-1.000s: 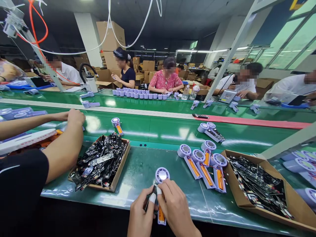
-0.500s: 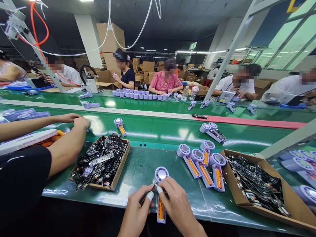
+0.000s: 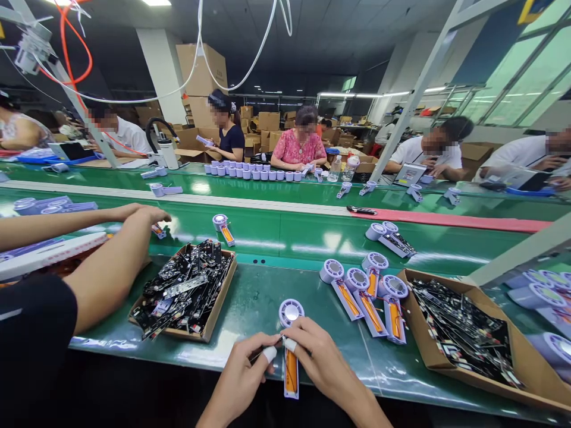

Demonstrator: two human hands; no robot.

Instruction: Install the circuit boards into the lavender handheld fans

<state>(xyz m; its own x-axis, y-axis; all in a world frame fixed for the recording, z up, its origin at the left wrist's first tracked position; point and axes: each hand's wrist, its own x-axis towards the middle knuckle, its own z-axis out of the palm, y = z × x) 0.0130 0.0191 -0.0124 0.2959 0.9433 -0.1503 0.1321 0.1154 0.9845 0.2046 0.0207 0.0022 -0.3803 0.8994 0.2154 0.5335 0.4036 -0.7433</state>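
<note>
A small purple fan (image 3: pixel 291 312) with a round head and an open handle lies at the front edge of the green table, an orange battery (image 3: pixel 291 373) showing in the handle. My left hand (image 3: pixel 247 368) is closed in a pinch just left of the handle, on a small dark part that my fingers mostly hide. Over the upper handle, my right hand (image 3: pixel 319 356) pinches at the same spot, its fingertips almost touching the left ones; what they grip is too small to name. White covers wrap a fingertip on each hand.
Boxes of black circuit boards stand left (image 3: pixel 185 291) and right (image 3: pixel 468 333). Several open fans (image 3: pixel 357 279) lie between my right hand and the right box. A neighbour's arm (image 3: pixel 111 261) reaches in at left. More fans sit on the green belt (image 3: pixel 267 235); people work beyond it.
My hands have shifted slightly at the handle, the left one lower and flatter. The neighbour's hand has moved a little right over the belt. Fans on the belt have moved right.
</note>
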